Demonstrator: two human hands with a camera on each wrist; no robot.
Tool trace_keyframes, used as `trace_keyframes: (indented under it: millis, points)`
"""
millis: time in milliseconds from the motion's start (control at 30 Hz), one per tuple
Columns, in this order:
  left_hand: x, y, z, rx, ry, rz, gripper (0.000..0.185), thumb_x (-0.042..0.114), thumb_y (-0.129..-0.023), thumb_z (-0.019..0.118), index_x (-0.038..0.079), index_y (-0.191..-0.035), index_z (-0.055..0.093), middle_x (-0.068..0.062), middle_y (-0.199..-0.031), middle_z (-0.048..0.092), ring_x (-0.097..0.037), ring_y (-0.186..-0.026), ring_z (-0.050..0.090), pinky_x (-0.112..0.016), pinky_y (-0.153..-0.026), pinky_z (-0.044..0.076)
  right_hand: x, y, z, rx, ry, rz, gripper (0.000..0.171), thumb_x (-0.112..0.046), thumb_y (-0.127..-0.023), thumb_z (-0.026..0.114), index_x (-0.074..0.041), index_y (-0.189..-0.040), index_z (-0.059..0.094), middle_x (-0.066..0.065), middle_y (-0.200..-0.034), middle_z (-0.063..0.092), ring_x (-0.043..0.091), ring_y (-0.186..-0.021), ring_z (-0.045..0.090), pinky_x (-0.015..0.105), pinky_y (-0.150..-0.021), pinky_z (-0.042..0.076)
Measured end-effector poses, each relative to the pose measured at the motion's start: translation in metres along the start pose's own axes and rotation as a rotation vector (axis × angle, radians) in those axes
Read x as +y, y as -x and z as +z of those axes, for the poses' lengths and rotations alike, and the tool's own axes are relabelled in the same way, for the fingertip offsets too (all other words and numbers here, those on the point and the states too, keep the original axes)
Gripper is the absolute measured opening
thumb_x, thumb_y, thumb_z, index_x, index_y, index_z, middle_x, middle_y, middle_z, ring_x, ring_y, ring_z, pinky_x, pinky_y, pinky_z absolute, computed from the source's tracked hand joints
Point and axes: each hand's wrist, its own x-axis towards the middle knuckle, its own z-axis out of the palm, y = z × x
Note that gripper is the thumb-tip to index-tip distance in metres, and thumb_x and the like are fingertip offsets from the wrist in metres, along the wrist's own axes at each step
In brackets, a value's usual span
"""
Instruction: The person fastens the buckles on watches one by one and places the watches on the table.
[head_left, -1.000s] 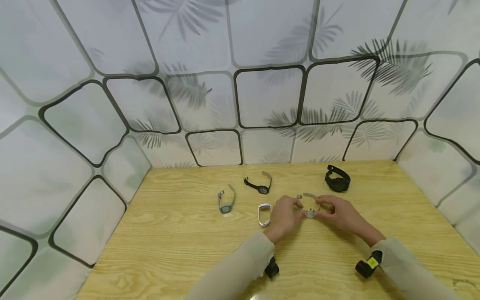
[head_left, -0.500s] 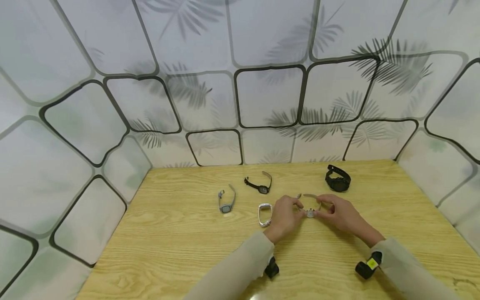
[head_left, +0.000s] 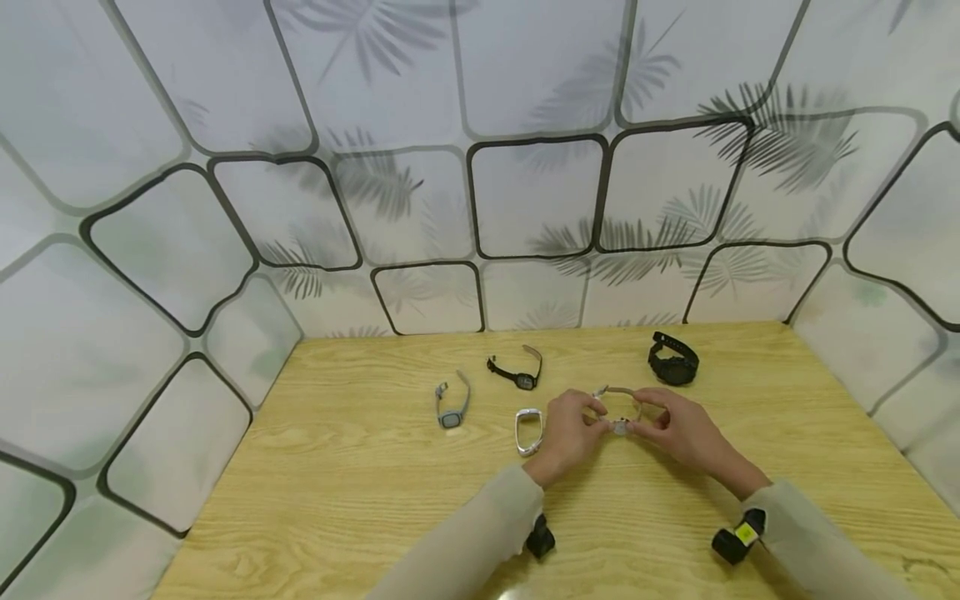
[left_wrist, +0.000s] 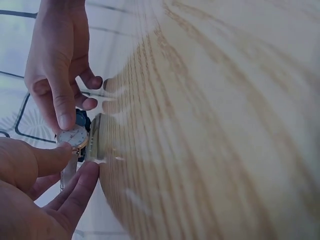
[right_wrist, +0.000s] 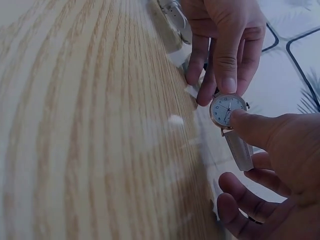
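Near the middle of the light wooden table (head_left: 360,500), we hold a small round white-faced wristwatch with a rose-gold case and pale grey strap (head_left: 619,427) between both hands, just above the wood. Our left hand (head_left: 567,435) pinches the case with thumb and forefinger; our right hand (head_left: 678,429) pinches its other side, thumb on the dial's edge, the remaining fingers loosely curled. The strap ends hang apart, not yet fastened. Just left of this watch lies a white rectangular-cased watch (head_left: 528,430). Farther left sits a grey square-faced watch (head_left: 452,405); behind, a slim black digital watch (head_left: 517,372); to the back right, a chunky black sports watch (head_left: 673,362).
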Motion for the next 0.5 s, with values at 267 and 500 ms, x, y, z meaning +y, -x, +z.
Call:
trace_keyframes:
  millis: [267,500]
  points:
    - [-0.0002,-0.0003,0.0003,0.019,0.105,-0.017,0.015,0.005,-0.089,0.08,-0.002,-0.103,0.077,-0.009,-0.114,0.069,-0.012,-0.084,0.075,-0.014,-0.068,0.056,-0.0035,0.0006,-0.0017,0.068,0.017,-0.056,0.057,-0.024,-0.092,0.08,0.004,-0.139,0.061,0.026,-0.141,0.058,0.01,-0.075,0.064,0.027,-0.061,0.052]
    - [0.0004,-0.0031,0.0002,0.098,0.145,-0.005,0.013,0.011,-0.095,0.076,0.001,-0.103,0.079,-0.008,-0.11,0.072,-0.013,-0.086,0.076,-0.015,-0.07,0.057,-0.0086,-0.0003,-0.0024,0.142,0.022,-0.114,0.058,-0.02,-0.09,0.083,0.006,-0.137,0.061,0.025,-0.139,0.058,0.008,-0.071,0.065,0.025,-0.059,0.053]
